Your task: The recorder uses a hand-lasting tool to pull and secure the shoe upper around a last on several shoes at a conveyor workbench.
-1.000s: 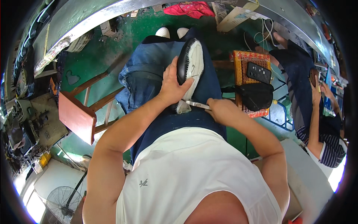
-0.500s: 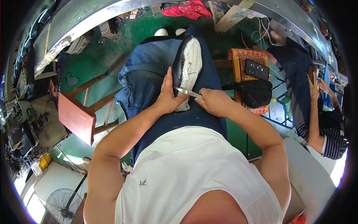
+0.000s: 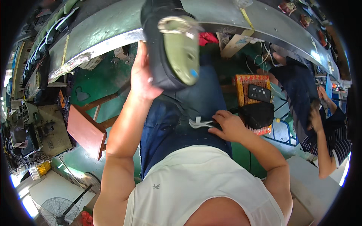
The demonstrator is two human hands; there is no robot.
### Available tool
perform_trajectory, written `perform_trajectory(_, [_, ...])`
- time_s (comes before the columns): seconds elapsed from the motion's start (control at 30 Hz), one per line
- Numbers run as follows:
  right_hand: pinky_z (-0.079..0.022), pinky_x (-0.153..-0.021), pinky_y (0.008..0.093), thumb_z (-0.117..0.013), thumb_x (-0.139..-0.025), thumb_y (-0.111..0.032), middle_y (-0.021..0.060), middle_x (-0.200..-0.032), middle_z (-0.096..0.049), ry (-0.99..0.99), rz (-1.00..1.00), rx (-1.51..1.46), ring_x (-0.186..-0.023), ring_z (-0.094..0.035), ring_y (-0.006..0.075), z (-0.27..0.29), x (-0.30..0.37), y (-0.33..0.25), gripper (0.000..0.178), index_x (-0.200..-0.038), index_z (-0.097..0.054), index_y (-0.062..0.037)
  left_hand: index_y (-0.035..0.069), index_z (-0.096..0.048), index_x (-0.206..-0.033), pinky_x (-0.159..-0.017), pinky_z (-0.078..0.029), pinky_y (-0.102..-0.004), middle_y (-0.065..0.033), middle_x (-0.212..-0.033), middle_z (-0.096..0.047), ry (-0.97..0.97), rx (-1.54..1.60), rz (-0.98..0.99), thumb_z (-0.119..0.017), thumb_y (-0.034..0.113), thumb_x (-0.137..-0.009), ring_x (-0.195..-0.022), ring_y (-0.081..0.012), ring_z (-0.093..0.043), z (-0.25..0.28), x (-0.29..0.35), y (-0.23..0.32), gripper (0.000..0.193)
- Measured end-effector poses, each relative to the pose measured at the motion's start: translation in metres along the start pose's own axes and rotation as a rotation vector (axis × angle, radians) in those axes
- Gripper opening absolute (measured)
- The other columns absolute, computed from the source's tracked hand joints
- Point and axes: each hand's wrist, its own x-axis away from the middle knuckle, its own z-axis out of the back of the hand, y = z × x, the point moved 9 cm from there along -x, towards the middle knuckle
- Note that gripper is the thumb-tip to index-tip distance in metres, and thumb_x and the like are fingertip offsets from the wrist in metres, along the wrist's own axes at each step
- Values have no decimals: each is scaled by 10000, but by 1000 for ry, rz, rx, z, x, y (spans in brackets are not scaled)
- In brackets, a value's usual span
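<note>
A black shoe point(image 3: 158, 62) with a green shoe last point(image 3: 179, 56) showing in its opening is raised at the front edge of the workbench, somewhat blurred. My left hand point(image 3: 145, 79) grips it from its left side, the thumb beneath and some fingers hidden behind it. Low over my lap, my right hand point(image 3: 228, 127) has its fingers closed on a small silver metal hand tool point(image 3: 201, 122) with a curved, forked head. Its exact kind I cannot make out.
The grey workbench point(image 3: 109, 19) runs across the far side. At left stands a reddish-brown wooden stool point(image 3: 86, 130). On the right, a beaded seat point(image 3: 245, 83) bears a black phone point(image 3: 259, 93) and a black pouch point(image 3: 258, 114). Another person's hand point(image 3: 315, 116) is farther right.
My left hand has lifted the shoe off my lap toward the bench and turned it from its white underside to the green last. My right hand has drawn back toward me with the tool.
</note>
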Motion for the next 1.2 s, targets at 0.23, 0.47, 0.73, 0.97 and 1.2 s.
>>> perform_trajectory(0.23, [-561, -772, 402, -796, -833, -218, 139, -1158, -601, 755, 435, -38, -920, -663, 308, 154, -24, -66, 415, -1181, -657, -42, 98, -484, -1461, -984, -495, -594, -195, -1378, -585, 75, -9, -12, -411, 665, -995, -1264, -415, -555, 14, -34, -13, 737])
perform_trajectory(0.47, [-551, -628, 314, -804, -775, -125, 72, -1034, -612, 984, 747, 52, -775, -629, 197, 206, -59, -118, 434, -1188, -699, -44, 110, -546, -1370, -982, -547, -446, -133, -1255, -657, 123, 20, -52, -402, 648, -1014, -1117, -301, -659, 8, -33, -13, 661])
perform_trajectory(0.73, [-557, -598, 322, -777, -700, -80, 48, -919, -611, 1115, 977, 197, -836, -628, 228, 199, -51, -131, 226, -915, -756, -16, 89, -550, -1355, -946, -562, -479, -135, -1204, -670, 72, 39, -77, -420, 669, -995, -1108, -325, -660, -3, -33, -10, 695])
perform_trajectory(0.97, [-472, -1008, 495, -818, -741, -226, 168, -1262, -605, 1030, 823, -87, -1196, -577, 403, 230, -89, -124, 539, -1188, -607, -11, 121, -511, -1402, -1036, -519, -453, -115, -1329, -606, 86, 109, -115, -400, 630, -1021, -1205, -276, -615, -13, -35, -8, 646])
perform_trajectory(1.2, [-470, -1034, 438, -580, -997, -118, 203, -1221, -661, 893, 796, -567, -1207, -616, 359, 240, -118, -94, 194, -1095, -633, 40, 110, -509, -1424, -1056, -491, -435, -133, -1346, -617, 233, -142, -149, -430, 575, -1039, -1217, -271, -623, 5, -39, 18, 609])
